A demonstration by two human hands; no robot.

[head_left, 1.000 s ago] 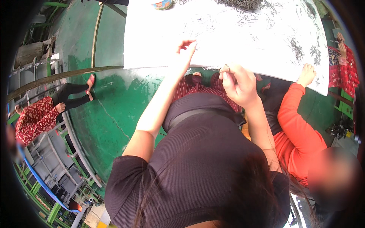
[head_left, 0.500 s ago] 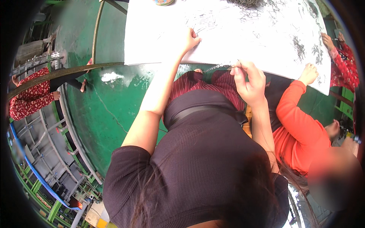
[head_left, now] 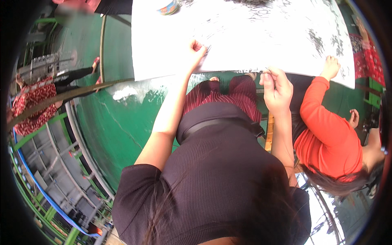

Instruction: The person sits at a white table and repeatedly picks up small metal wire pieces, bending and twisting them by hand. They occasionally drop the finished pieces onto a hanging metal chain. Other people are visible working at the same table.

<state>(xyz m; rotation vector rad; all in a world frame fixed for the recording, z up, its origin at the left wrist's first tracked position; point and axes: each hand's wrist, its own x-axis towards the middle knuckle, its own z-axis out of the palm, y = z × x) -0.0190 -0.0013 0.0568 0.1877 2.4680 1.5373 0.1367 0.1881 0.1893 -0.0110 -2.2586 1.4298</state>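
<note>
A wide white table top with scattered dark bits lies ahead of me. My left hand rests on it near the front edge, fingers curled into a loose fist beside some dark specks. My right hand hovers at the table's front edge, fingertips pinched together. Whether something tiny sits between them cannot be told. Below the hands I see my own black top and dark red striped trousers.
A co-worker in an orange sleeve sits at my right, one hand on the table. A small round colourful tin stands at the far edge. There is green floor to the left, a person in red patterned clothes, and green metal rails.
My left hand went from flat and spread at the table edge to curled, further onto the white top. My right hand stayed pinched near the edge. The view tilted slightly.
</note>
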